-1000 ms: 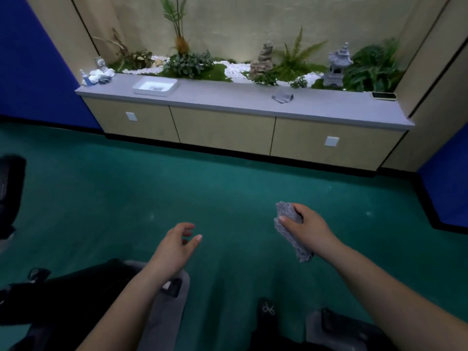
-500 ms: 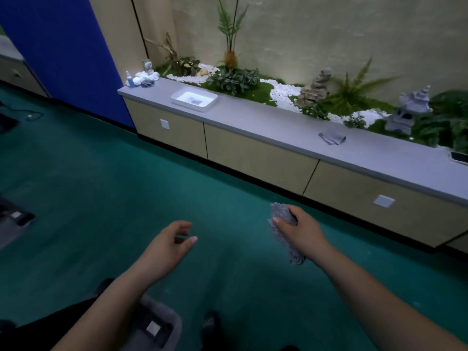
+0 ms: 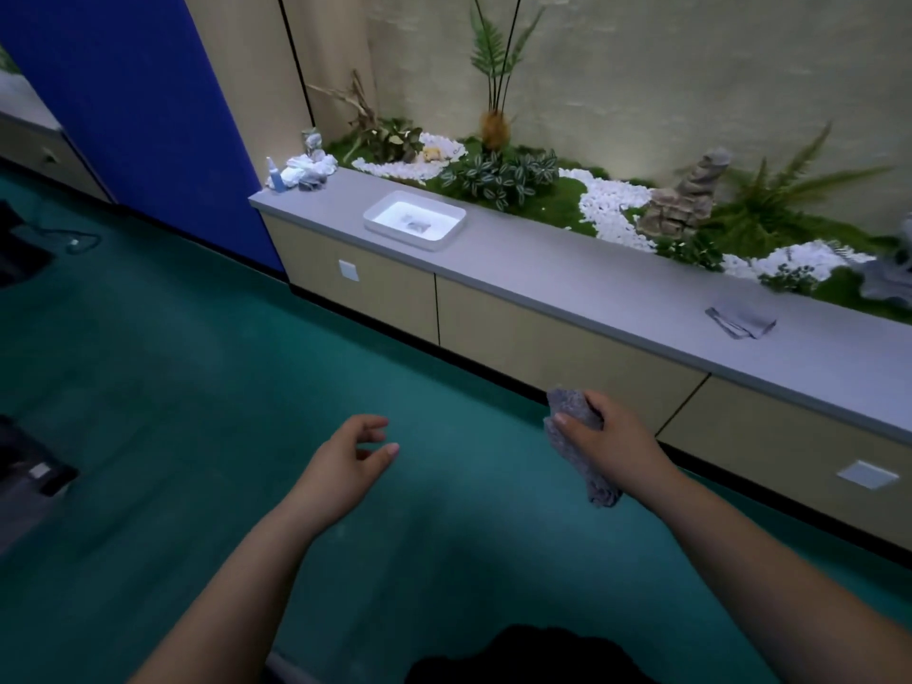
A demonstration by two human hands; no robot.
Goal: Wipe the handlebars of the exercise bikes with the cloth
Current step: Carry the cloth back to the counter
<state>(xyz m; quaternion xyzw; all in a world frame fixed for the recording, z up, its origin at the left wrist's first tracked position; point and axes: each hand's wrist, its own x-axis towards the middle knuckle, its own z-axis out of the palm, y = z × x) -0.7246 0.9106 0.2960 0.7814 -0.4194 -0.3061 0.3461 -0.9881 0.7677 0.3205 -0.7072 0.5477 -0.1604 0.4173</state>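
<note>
Right hand [image 3: 609,439], centre right of frame: fingers wrapped around a grey cloth [image 3: 577,444], bunched in the fist, its loose tail hanging out below the palm. Cloth is off every surface, held in the air over the green floor [image 3: 197,387], just in front of the cabinet fronts.

Left hand [image 3: 345,459], centre of frame: holds nothing, fingers loosely curled, thumb and forefinger apart, palm turned inward. Well apart from the right hand.

Upper right: long grey counter [image 3: 567,269] running diagonally across the frame. On it, a white tray [image 3: 414,220] toward the left end, a folded grey rag [image 3: 740,320] toward the right, a small blue bottle [image 3: 276,176] beside crumpled white cloths at the far left corner. Behind the counter, a planter bed [image 3: 552,190] with white pebbles, ferns, stone ornaments.

Left edge: dark equipment [image 3: 29,466], only partly in frame; cannot tell what it is.
</note>
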